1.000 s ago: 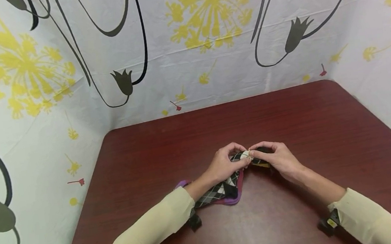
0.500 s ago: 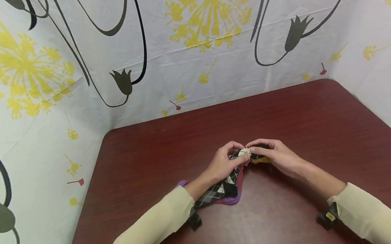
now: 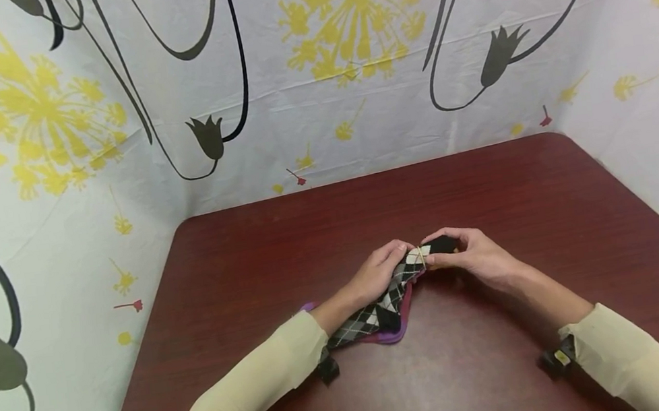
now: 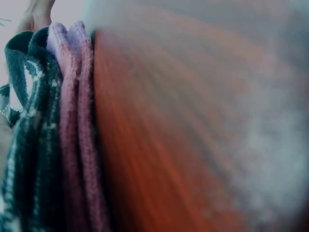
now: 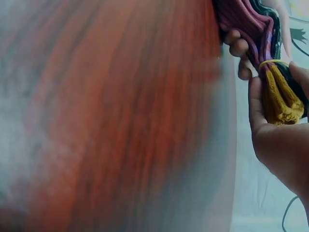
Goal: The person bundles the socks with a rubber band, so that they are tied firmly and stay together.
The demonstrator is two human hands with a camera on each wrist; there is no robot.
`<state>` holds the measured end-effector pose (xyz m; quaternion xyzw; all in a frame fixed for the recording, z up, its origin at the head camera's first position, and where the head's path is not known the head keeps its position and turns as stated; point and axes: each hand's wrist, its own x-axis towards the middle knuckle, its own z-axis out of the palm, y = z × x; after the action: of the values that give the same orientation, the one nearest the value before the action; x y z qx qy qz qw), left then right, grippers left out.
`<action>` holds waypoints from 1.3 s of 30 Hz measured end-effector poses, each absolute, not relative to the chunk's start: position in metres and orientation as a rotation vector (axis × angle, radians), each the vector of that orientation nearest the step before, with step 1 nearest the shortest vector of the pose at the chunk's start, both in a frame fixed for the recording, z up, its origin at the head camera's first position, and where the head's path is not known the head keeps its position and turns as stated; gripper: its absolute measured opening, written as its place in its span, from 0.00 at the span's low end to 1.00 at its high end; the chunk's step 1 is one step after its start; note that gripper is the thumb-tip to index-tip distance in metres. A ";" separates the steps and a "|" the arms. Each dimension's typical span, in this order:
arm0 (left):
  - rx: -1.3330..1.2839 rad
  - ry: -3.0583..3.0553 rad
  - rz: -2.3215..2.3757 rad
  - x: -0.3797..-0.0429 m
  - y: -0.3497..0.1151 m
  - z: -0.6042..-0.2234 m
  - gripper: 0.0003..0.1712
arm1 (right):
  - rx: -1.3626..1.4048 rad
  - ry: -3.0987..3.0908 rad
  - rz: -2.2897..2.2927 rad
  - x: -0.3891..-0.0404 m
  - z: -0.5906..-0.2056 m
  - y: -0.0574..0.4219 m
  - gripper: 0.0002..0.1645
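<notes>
A bundle of socks [image 3: 373,319], black, white and grey argyle on top, lies slanted on the table. Pink and purple socks [image 5: 251,21] form its lower layers. A thin yellowish rubber band [image 5: 273,62] circles the bundle, gathering it near one end. My left hand [image 3: 377,275] holds the bundle just left of the band, its fingers curling beneath it. At the right, my right hand [image 3: 484,257] has thumb and fingers on either side of the banded end, tips right at the band. Mustard yellow fabric [image 5: 282,99] and a black end [image 3: 444,244] stick out between those fingers.
The dark red wooden table [image 3: 285,244] extends around the bundle. A white cloth with flower prints [image 3: 356,114] hangs behind it and along both sides. Small black cameras [image 3: 557,359] are strapped at both wrists.
My left thumb has shifted from the front of the bundle up onto its top, exposing more argyle. My right hand has moved slightly right and up; the black end now shows between its fingers.
</notes>
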<state>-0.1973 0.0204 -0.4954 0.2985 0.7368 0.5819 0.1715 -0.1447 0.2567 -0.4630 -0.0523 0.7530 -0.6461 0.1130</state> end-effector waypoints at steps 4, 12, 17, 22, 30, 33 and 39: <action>0.887 2.222 1.573 -0.198 0.020 -0.495 0.23 | -0.073 2.145 -1.980 -0.141 -0.462 0.254 0.38; 0.789 2.026 1.711 -0.193 0.019 -0.488 0.20 | 0.080 1.635 -2.232 -0.128 -0.463 0.245 0.37; 0.760 1.933 1.700 -0.194 0.017 -0.486 0.25 | 0.062 1.553 -2.326 -0.126 -0.466 0.237 0.35; 0.767 1.870 1.625 -0.197 0.017 -0.481 0.29 | 0.065 1.577 -2.373 -0.126 -0.467 0.231 0.29; 0.732 1.684 1.594 -0.205 0.018 -0.473 0.26 | 0.086 1.731 -2.336 -0.123 -0.460 0.227 0.32; 0.752 1.698 1.568 -0.209 0.017 -0.473 0.24 | 0.071 1.845 -2.274 -0.121 -0.457 0.226 0.36; 0.772 1.645 1.567 -0.209 0.019 -0.475 0.23 | 0.016 2.086 -2.140 -0.116 -0.456 0.224 0.37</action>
<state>-0.2092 0.0194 -0.4749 0.2997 0.6388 0.6088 0.3627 -0.1164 0.2237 -0.4564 0.0054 0.6959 -0.7140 0.0768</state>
